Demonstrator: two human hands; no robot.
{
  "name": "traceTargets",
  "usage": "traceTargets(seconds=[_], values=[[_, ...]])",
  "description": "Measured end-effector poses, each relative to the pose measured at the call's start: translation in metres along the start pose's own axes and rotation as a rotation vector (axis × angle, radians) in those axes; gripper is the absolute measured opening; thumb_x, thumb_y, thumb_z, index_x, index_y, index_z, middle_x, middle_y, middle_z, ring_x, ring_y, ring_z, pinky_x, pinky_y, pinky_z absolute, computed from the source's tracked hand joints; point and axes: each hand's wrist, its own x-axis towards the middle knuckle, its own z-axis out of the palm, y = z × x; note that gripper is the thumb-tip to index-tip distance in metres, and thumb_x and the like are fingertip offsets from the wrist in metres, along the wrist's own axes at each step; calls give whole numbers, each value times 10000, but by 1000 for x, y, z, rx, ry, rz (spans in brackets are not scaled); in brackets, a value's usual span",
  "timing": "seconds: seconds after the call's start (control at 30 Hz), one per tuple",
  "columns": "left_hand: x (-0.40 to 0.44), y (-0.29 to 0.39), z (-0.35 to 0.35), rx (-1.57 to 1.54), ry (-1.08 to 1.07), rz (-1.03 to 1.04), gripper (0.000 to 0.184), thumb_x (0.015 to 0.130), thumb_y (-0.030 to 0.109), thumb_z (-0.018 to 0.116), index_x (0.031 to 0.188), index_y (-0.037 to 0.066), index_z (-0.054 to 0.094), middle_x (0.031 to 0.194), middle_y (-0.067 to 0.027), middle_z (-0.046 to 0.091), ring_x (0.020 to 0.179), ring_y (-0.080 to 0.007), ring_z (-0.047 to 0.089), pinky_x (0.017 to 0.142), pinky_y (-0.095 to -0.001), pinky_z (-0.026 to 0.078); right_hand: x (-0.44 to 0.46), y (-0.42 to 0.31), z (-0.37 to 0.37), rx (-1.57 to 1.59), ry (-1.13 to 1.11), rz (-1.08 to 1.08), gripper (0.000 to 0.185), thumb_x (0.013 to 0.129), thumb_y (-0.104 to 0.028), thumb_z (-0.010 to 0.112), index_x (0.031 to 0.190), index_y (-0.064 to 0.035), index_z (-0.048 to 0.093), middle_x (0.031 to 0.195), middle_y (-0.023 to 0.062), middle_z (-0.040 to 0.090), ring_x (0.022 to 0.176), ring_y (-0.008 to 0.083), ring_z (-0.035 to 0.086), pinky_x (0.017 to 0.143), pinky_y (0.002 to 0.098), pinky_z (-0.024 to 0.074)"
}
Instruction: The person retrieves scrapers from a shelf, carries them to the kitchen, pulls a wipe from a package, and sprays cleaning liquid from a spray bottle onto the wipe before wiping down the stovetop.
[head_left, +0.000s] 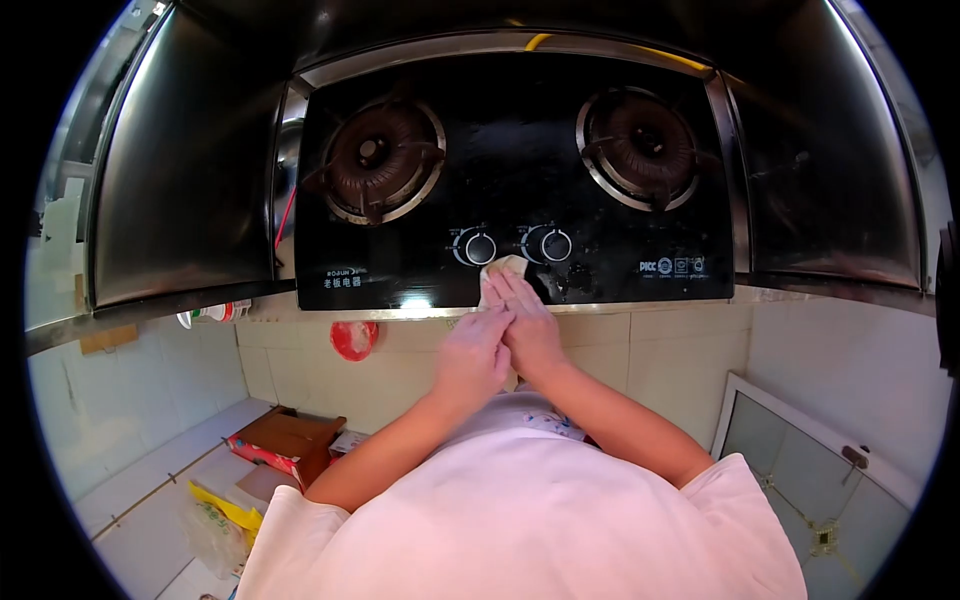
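Observation:
A pale cloth [507, 267] lies against the front edge of the black glass gas stove [500, 130], just below the two control knobs. My right hand [530, 328] presses on this cloth with its fingers stretched forward and together. Close against it, my left hand [474, 352] is closed, its fingers curled at the cloth's near part; its fingertips are partly hidden. A left knob [481, 249] and a right knob [555, 246] stand just beyond the cloth. Wet spots show on the glass right of my right hand.
Two burners, left [372, 155] and right [645, 145], sit on the stove. Dark metal panels flank it. On the floor are a red bowl [354, 340], a brown box [290, 440] and a yellow-and-clear plastic bag [225, 520]. A framed glass door [800, 470] is at lower right.

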Motion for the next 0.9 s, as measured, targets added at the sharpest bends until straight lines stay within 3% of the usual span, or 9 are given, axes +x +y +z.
traceTargets(seconds=[0.33,0.6,0.63,0.67,0.73,0.77,0.9], values=[[31,16,9,-5,20,6,477,706,-56,550,1182,-40,577,1231,-251,580,1125,-417,559,951,-426,472,25,16,-8,-100,6,96,571,881,-117,492,1428,-5,374,1489,162,371,1376,338,357,1086,379,380],[55,6,-3,-107,5,29,506,700,-71,558,1205,-45,571,1223,-250,587,1181,-395,546,973,-416,465,47,15,-9,-62,5,185,534,898,-91,501,1422,-54,410,1490,70,400,1384,249,360,1058,311,403],[58,5,-4,-130,-2,46,500,699,-70,563,1199,-44,577,1218,-243,593,1177,-395,550,970,-416,468,50,9,-14,43,58,239,473,884,-86,531,1356,-64,503,1435,67,474,1349,236,416,1045,309,416],[61,5,-5,-151,-8,63,494,699,-69,568,1192,-42,582,1213,-237,598,1172,-394,554,966,-415,471,52,9,-14,38,51,243,473,884,-86,531,1356,-64,503,1435,67,474,1349,236,416,1045,309,416],[68,2,-11,-170,38,83,449,694,-80,560,1135,-25,625,1166,-213,629,1123,-376,592,934,-401,494,54,10,-16,96,108,302,366,862,-90,557,1223,-66,612,1305,76,586,1231,245,539,965,323,477],[71,0,-16,-232,106,106,427,690,-88,551,1102,-16,643,1139,-203,644,1093,-362,611,916,-390,504,57,12,-17,65,185,286,272,810,-51,598,1074,-59,660,1094,91,676,1019,273,649,826,345,531],[83,-21,-47,-294,299,124,372,701,-132,504,1008,-7,672,1065,-158,685,993,-301,655,852,-341,518,78,12,-29,-160,323,171,280,697,21,641,967,-55,649,938,119,664,858,294,648,702,363,545]])
